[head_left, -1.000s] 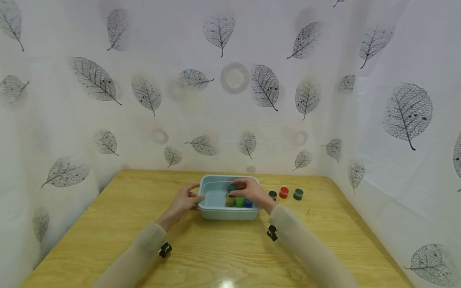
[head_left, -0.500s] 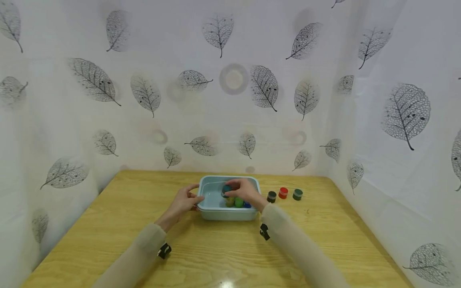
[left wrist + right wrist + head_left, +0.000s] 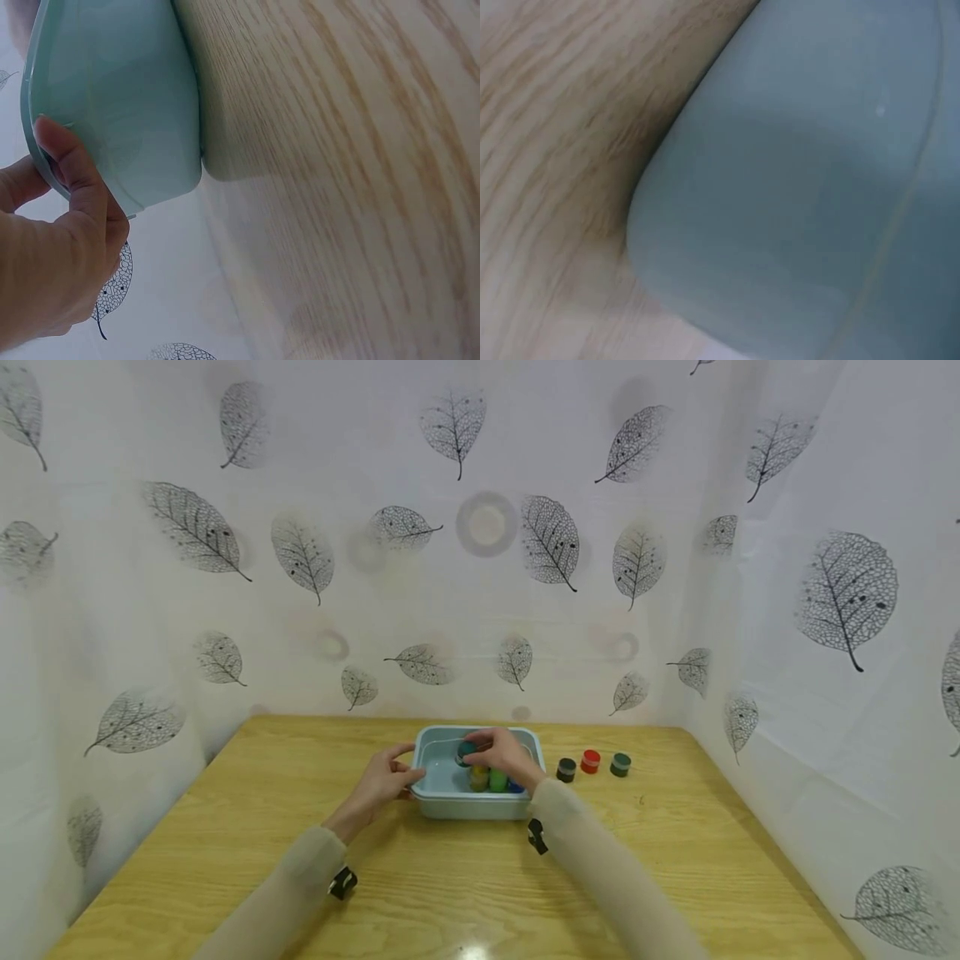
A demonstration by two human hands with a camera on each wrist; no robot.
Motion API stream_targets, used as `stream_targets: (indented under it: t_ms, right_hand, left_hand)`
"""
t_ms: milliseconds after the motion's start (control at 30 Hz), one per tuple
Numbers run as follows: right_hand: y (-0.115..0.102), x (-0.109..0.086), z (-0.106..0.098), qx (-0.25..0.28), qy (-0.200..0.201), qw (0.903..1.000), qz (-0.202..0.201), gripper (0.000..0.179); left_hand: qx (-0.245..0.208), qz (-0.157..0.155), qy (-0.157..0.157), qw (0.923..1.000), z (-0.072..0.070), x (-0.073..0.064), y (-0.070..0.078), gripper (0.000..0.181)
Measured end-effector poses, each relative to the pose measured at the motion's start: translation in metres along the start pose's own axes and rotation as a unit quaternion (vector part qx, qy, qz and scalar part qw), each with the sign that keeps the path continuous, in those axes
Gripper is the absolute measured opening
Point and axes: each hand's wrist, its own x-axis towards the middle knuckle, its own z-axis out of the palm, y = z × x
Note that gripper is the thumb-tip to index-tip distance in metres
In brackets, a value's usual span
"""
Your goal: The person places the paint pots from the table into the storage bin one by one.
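A pale blue-green plastic basin [image 3: 474, 808] stands on the table. My left hand [image 3: 384, 779] grips its left rim, thumb on one side and fingers on the other, as the left wrist view shows with the hand [image 3: 71, 232] at the rim. Inside the basin my right hand [image 3: 506, 756] pinches a dark teal paint jar [image 3: 466, 750] between thumb and fingers. Below that hand sit a yellow jar [image 3: 478, 779], a green jar [image 3: 498, 780] and a blue jar [image 3: 515, 787], partly covered. The right wrist view has only the basin's outer wall [image 3: 780, 210], without the hand.
Right of the basin, a black jar [image 3: 566, 769], a red jar [image 3: 590, 762] and a dark green jar [image 3: 620, 765] stand on the wooden table [image 3: 450, 877]. A leaf-patterned curtain [image 3: 480, 610] hangs behind the table and along both sides.
My right hand has moved left inside the basin with the teal jar, from above the yellow jar to the yellow jar's back left. The left hand has stayed on the rim.
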Motion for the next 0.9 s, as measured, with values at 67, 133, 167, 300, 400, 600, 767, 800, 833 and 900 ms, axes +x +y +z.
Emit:
stream_targets:
  t_ms: [67, 133, 167, 300, 400, 600, 767, 800, 833, 900]
  right_hand:
    - [0.001, 0.003, 0.002, -0.006, 0.003, 1.0, -0.001, 0.04]
    - [0.001, 0.006, 0.005, -0.015, 0.006, 0.9999, 0.001, 0.039]
    - [0.001, 0.007, 0.006, -0.021, 0.006, 0.9998, 0.002, 0.039]
    - [0.001, 0.013, 0.01, -0.043, 0.01, 0.999, 0.002, 0.038]
    - [0.001, 0.015, 0.013, -0.055, 0.015, 0.9984, 0.004, 0.038]
    - [0.001, 0.017, 0.016, -0.08, 0.022, 0.9966, -0.004, 0.036]
    - [0.004, 0.02, 0.017, -0.112, 0.023, 0.9932, -0.022, 0.036]
    - [0.004, 0.021, 0.018, -0.117, 0.023, 0.9925, -0.025, 0.036]
    - [0.005, 0.021, 0.018, -0.122, 0.022, 0.992, -0.025, 0.036]
    - [0.005, 0.021, 0.02, -0.129, 0.018, 0.9912, -0.025, 0.035]
  left_hand:
    - [0.002, 0.001, -0.002, 1.0, 0.0, -0.001, 0.0, 0.061]
    - [0.002, 0.001, -0.001, 1.0, 0.0, -0.001, 0.0, 0.061]
    - [0.003, 0.001, 0.0, 1.0, -0.001, -0.001, 0.0, 0.061]
    - [0.004, -0.001, 0.004, 1.0, -0.001, 0.0, -0.001, 0.061]
    - [0.007, 0.002, 0.003, 1.0, -0.001, 0.0, -0.002, 0.061]
    - [0.006, 0.004, 0.002, 1.0, 0.0, 0.001, -0.002, 0.06]
    - [-0.001, 0.003, 0.001, 1.0, 0.0, -0.001, 0.0, 0.06]
    - [-0.003, 0.002, 0.001, 1.0, 0.0, -0.002, 0.0, 0.06]
    - [-0.003, 0.004, -0.001, 1.0, 0.0, -0.002, 0.0, 0.061]
    - [-0.003, 0.005, -0.003, 1.0, -0.001, -0.003, 0.0, 0.061]
